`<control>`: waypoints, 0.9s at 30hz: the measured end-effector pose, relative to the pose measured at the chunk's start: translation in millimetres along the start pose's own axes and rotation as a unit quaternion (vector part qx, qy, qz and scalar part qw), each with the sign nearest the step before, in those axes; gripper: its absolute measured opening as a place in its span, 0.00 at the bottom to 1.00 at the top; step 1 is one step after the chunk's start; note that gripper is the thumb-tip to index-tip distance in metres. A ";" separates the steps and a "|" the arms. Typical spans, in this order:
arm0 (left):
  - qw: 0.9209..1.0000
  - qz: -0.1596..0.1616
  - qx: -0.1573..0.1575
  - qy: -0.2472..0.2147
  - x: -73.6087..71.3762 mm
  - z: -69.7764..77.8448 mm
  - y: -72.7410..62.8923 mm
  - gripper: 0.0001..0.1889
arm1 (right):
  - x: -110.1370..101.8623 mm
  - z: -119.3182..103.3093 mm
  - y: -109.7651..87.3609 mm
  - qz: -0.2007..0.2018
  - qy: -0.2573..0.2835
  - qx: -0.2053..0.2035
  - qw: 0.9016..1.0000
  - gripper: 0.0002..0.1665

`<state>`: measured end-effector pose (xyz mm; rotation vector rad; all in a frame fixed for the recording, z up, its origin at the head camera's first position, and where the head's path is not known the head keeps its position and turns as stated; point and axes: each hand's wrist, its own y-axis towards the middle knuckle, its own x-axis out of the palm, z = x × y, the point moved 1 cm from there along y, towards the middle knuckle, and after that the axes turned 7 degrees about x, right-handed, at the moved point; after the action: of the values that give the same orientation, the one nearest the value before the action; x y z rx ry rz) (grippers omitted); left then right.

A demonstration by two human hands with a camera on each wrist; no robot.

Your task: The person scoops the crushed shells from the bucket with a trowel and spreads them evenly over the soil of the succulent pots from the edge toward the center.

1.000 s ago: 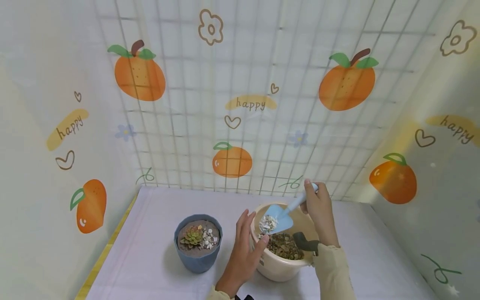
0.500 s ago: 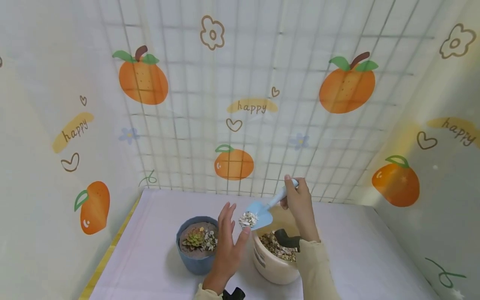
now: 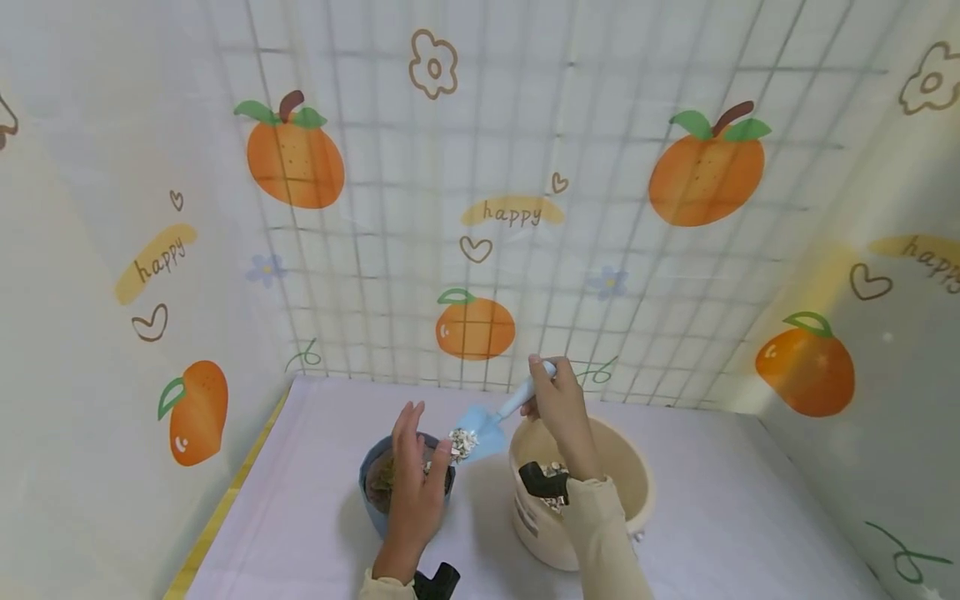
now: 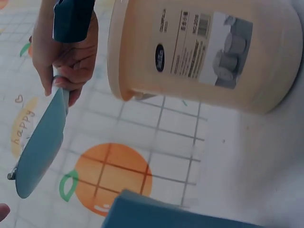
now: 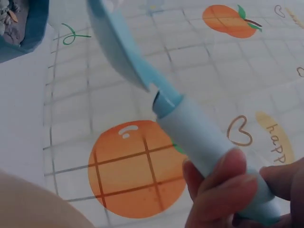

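Note:
My right hand (image 3: 558,408) grips the handle of a light blue trowel (image 3: 487,432), its blade carrying a small heap of pale stone chips (image 3: 462,443). The right wrist view shows fingers and thumb curled round the thick handle (image 5: 199,137). The blade is in the air between the two pots. My left hand (image 3: 418,483), fingers straight, is over the blue pot (image 3: 375,508), its thumb tip close to the heap. Partly hidden behind that hand, a succulent (image 3: 384,479) grows in the pot. Below my right forearm stands a cream bucket (image 3: 626,467) with stone chips in the bottom.
A white cloth (image 3: 712,500) covers the table. Behind rises a wire grid under a sheet (image 3: 480,267) printed with oranges, and similar sheets close off both sides. Black wrist mounts (image 3: 438,581) stick out from both wrists.
The loaded trowel has moved left, from above the bucket to near the blue pot. My left hand has left the bucket's rim and moved left over the blue pot.

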<state>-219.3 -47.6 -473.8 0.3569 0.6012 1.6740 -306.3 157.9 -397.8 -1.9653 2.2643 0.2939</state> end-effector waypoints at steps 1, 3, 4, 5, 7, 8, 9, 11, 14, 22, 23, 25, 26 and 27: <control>1.000 0.001 0.000 0.000 -2.2 -1.4 0.2 0.33 | 2.7 -0.5 -0.8 -0.005 -0.002 -0.003 1.000 0.29; 1.000 0.003 -0.007 0.000 -5.5 -2.5 -0.1 0.34 | 7.6 -0.7 -1.9 -0.013 -0.005 -0.008 1.000 0.28; 1.000 0.004 -0.011 0.001 -6.6 -3.4 -0.3 0.34 | 10.1 -0.5 -2.1 -0.017 -0.007 -0.011 1.000 0.27; 1.000 0.005 -0.013 0.001 -7.3 -4.2 -0.3 0.34 | 12.7 -0.1 -2.1 -0.021 -0.009 -0.015 1.000 0.26; 1.000 0.006 -0.018 0.002 -8.1 -5.5 -0.2 0.34 | 17.5 0.6 -2.4 -0.031 -0.010 -0.020 0.999 0.24; 1.000 0.006 -0.020 0.003 -8.2 -6.2 -0.1 0.34 | 19.6 1.2 -2.5 -0.036 -0.011 -0.022 0.999 0.23; 1.000 0.007 -0.021 0.005 -8.3 -6.8 -0.1 0.34 | 21.6 1.8 -2.8 -0.043 -0.010 -0.025 0.999 0.23; 1.000 0.007 -0.022 0.007 -8.3 -8.5 -0.4 0.34 | 25.0 3.3 -3.2 -0.057 -0.009 -0.030 0.998 0.23; 1.000 0.007 -0.022 0.012 -8.0 -10.1 -0.8 0.34 | 28.4 4.4 -4.2 -0.076 -0.012 -0.036 0.996 0.23; 1.000 0.007 -0.014 0.019 -7.9 -10.4 -0.7 0.33 | 32.2 0.8 -8.8 -0.122 -0.019 -0.043 0.991 0.22; 1.000 0.007 -0.014 0.019 -8.0 -10.4 -0.6 0.33 | 32.6 0.4 -9.1 -0.127 -0.020 -0.046 0.991 0.22; 1.000 0.008 -0.013 0.019 -8.1 -10.5 -0.6 0.33 | 33.3 0.1 -9.3 -0.136 -0.021 -0.052 0.989 0.22; 1.000 0.008 -0.016 0.018 -8.3 -10.4 -0.6 0.33 | 33.7 0.1 -9.2 -0.138 -0.021 -0.054 0.989 0.22; 1.000 0.009 -0.016 0.018 -8.4 -10.5 -0.7 0.33 | 34.0 0.1 -9.1 -0.141 -0.020 -0.055 0.988 0.22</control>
<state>-222.8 -57.7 -482.0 0.3096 0.5987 1.7079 -302.2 123.9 -406.1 -2.2780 1.9485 0.4302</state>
